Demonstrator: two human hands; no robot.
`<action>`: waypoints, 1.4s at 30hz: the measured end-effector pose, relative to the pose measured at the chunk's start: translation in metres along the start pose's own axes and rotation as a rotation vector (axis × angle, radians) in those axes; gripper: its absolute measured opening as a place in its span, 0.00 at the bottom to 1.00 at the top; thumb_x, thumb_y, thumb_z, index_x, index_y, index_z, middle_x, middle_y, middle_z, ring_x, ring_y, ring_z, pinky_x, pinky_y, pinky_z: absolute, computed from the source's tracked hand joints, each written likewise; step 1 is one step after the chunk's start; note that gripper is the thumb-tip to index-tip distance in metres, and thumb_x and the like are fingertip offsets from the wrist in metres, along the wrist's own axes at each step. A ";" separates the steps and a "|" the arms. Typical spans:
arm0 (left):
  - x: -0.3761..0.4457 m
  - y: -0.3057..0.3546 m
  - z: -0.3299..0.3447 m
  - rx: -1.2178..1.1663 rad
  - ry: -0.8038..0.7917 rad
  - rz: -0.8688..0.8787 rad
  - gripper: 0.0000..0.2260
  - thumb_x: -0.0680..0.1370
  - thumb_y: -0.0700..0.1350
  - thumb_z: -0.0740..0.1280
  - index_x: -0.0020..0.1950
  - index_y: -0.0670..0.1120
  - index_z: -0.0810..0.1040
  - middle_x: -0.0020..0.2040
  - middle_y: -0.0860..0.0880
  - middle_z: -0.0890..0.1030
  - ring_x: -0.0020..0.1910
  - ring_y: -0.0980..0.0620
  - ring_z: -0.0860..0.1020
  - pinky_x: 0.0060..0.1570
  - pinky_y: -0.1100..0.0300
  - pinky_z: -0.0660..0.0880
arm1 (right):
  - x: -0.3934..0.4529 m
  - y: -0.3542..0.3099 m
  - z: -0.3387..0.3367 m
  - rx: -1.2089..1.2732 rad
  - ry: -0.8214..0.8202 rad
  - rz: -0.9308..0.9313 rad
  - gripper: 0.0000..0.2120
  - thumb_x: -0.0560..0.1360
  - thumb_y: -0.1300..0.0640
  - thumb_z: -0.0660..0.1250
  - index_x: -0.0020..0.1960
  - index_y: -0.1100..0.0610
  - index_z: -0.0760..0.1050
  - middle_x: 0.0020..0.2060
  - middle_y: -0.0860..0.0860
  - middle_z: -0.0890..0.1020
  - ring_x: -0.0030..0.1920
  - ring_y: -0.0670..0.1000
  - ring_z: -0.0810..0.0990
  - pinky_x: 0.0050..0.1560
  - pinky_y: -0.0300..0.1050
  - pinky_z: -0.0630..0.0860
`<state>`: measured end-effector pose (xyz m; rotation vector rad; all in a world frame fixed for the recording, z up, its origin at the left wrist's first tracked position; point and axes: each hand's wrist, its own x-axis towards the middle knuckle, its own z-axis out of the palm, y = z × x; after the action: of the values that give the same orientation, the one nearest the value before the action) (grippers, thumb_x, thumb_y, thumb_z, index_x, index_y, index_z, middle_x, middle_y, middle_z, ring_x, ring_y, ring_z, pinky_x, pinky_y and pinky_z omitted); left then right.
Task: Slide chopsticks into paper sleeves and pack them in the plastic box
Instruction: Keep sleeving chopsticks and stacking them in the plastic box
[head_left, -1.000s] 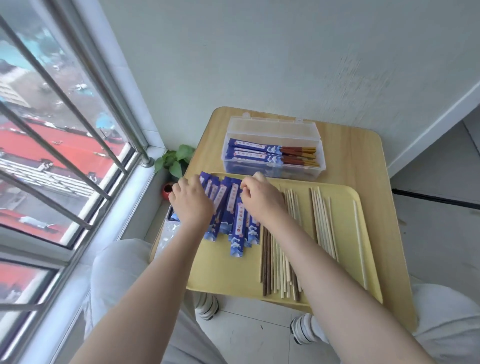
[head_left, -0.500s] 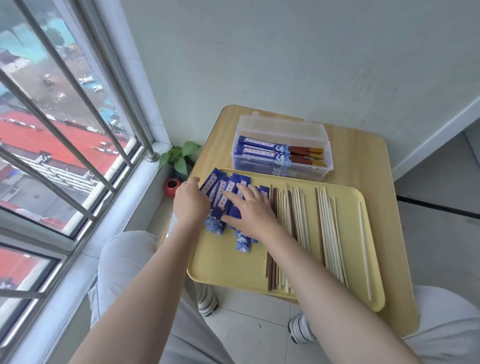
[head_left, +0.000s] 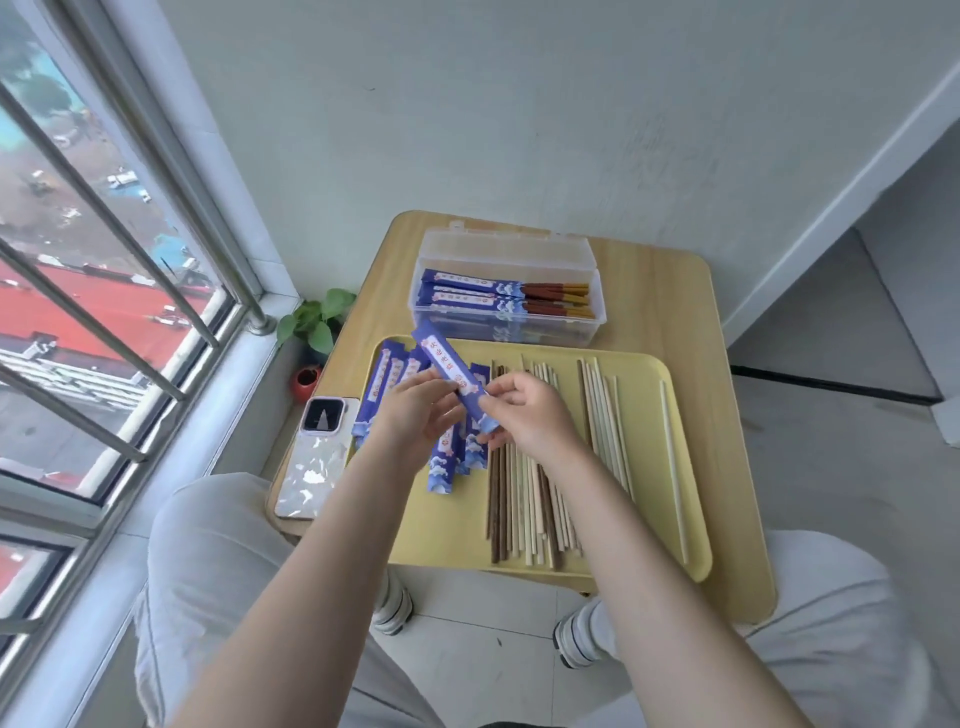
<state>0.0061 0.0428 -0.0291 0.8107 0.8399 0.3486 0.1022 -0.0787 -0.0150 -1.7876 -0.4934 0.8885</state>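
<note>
Small wooden bench (head_left: 670, 322) by a barred window (head_left: 104, 291); phone (head_left: 317, 457) at its left edge, potted plant (head_left: 314, 338) below beside the sill. Yellow plastic tray (head_left: 691, 519) carries loose chopsticks (head_left: 524, 499), pale and dark brown, plus a fan of blue paper sleeves (head_left: 400, 384). Clear plastic box (head_left: 506, 291), lid open, sits behind the tray with sleeved pairs inside. Versus a second ago, both hands have come off the pile: left hand (head_left: 415, 410) and right hand (head_left: 524, 410) now pinch one raised sleeve (head_left: 452, 374), tilted, above the tray. Phone newly visible.
</note>
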 end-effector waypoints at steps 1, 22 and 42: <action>-0.001 -0.004 0.002 0.018 -0.014 -0.010 0.04 0.79 0.33 0.66 0.51 0.39 0.78 0.45 0.42 0.84 0.41 0.48 0.83 0.45 0.57 0.81 | -0.003 0.003 -0.004 0.004 0.016 0.015 0.01 0.79 0.60 0.67 0.50 0.56 0.75 0.43 0.54 0.84 0.32 0.53 0.84 0.32 0.43 0.79; -0.022 -0.033 0.039 -0.097 -0.114 0.012 0.08 0.78 0.41 0.70 0.53 0.37 0.81 0.47 0.43 0.83 0.46 0.51 0.84 0.50 0.63 0.81 | -0.042 0.034 -0.046 0.663 0.062 0.097 0.10 0.78 0.61 0.70 0.56 0.65 0.79 0.42 0.59 0.84 0.38 0.55 0.84 0.42 0.45 0.83; -0.023 -0.051 0.071 1.895 -0.057 0.684 0.06 0.81 0.45 0.59 0.55 0.46 0.73 0.37 0.52 0.76 0.37 0.47 0.78 0.38 0.55 0.74 | -0.044 0.029 -0.062 0.289 0.214 0.170 0.11 0.78 0.55 0.68 0.51 0.64 0.78 0.34 0.55 0.81 0.28 0.50 0.76 0.27 0.42 0.69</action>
<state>0.0448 -0.0385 -0.0270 2.8783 0.6276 -0.0001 0.1191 -0.1590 -0.0151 -1.6492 -0.0709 0.8253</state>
